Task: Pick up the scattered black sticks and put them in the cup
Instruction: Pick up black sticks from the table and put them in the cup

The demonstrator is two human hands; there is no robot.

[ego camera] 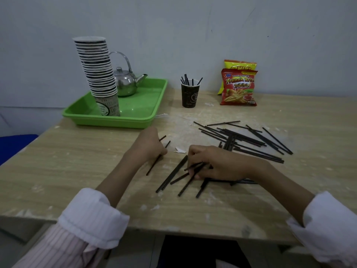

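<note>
Thin black plastic sticks (243,140) lay scattered on the pale wood-grain bench (77,161), main heap at 2 o'clock of the hands, a smaller cluster under the right hand (222,165). They looked light, stiff and flat-lying: best pinched mid-length or swept together. Left hand (150,146) was closed on a few sticks; right hand was curled on several, grip probably partial, fingers hid it. Dark paper cup (189,95) at 12 o'clock already held some. Open path to it; green plastic tray (116,120) crowded 11 o'clock, near edge close.
</note>
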